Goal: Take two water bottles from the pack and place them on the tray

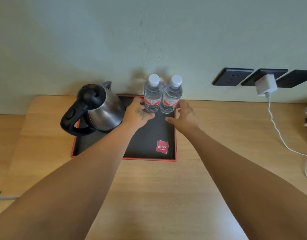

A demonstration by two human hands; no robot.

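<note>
Two clear water bottles with white caps and red labels stand upright side by side at the back right of the black tray with a red rim. My left hand wraps loosely around the base of the left bottle, its fingers touching it. My right hand hovers just right of the right bottle, fingers spread, holding nothing. The pack is not in view.
A steel kettle with a black handle sits on the tray's left half. The tray lies on a wooden desk against a pale wall. Black wall sockets hold a white charger whose cable trails over the desk's right side.
</note>
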